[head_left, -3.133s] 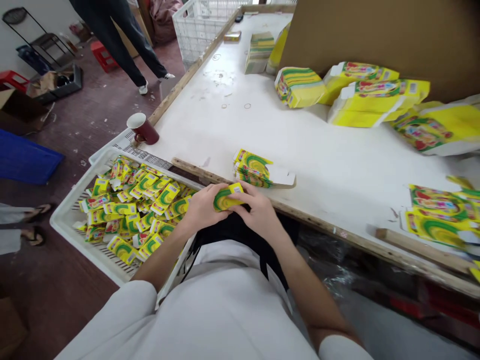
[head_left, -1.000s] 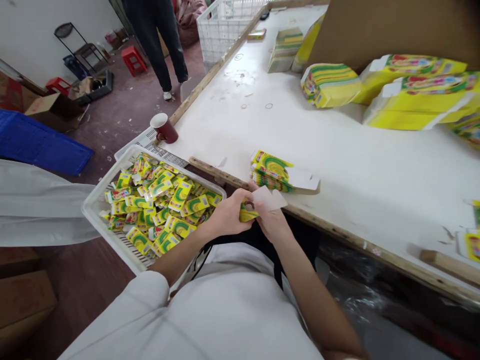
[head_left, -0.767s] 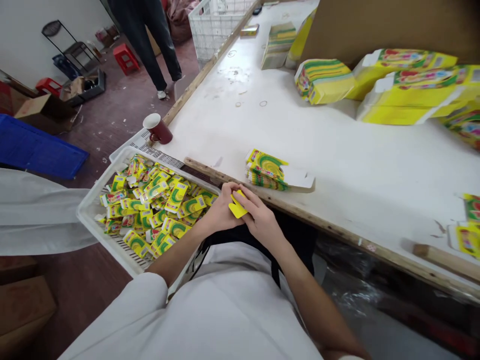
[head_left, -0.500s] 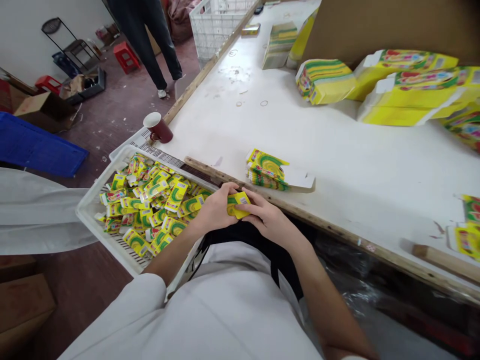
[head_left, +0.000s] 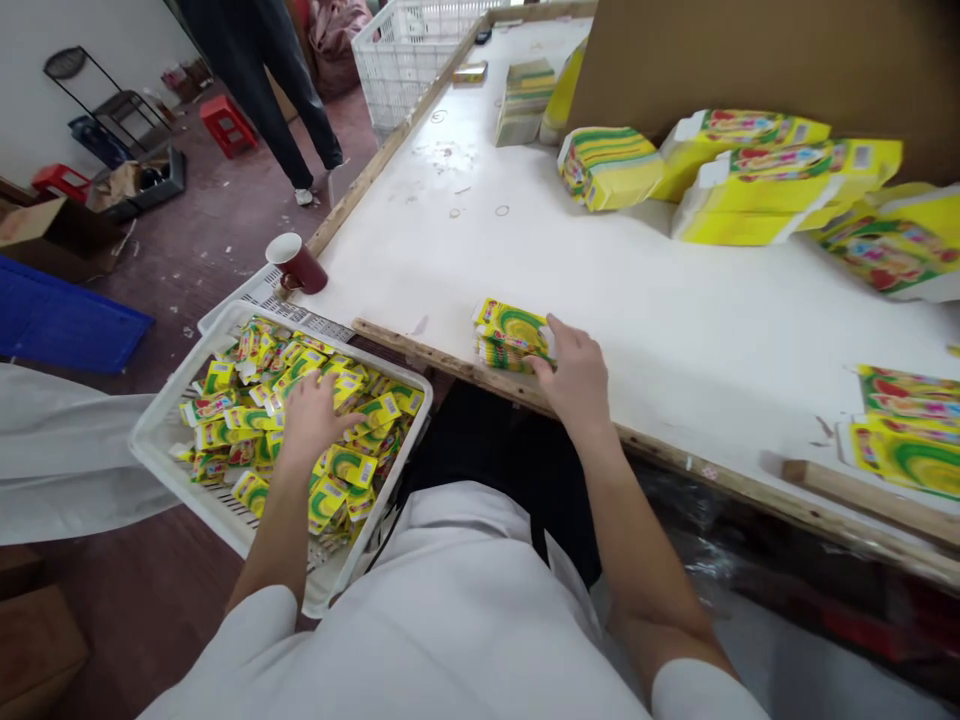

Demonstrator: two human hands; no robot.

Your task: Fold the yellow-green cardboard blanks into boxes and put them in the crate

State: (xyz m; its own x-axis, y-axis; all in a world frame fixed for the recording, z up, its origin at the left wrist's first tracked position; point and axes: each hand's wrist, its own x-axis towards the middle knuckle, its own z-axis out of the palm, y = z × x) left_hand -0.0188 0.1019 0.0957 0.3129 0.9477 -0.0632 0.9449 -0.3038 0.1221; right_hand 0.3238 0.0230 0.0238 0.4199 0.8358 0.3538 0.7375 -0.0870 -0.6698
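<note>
My left hand hovers over a white plastic basket, fingers spread and nothing held. Below it lies a heap of small yellow-and-green folded boxes. On the white table, near its wooden front edge, is a small stack of flat yellow-and-green cartons. My right hand grips the stack's right end, thumb at the near side and fingers at the far side. The palm hides that end, so I cannot see how many cartons are between the fingers.
A maroon mug stands at the table's left corner. Larger carton stacks lie along a brown cardboard sheet. More flat cartons lie at right beside a wooden strip. A person's legs show beyond the table.
The small box that both hands held is out of them. My left hand has moved left over the basket and opened. My right hand has moved up to the carton stack. The view has shifted slightly.
</note>
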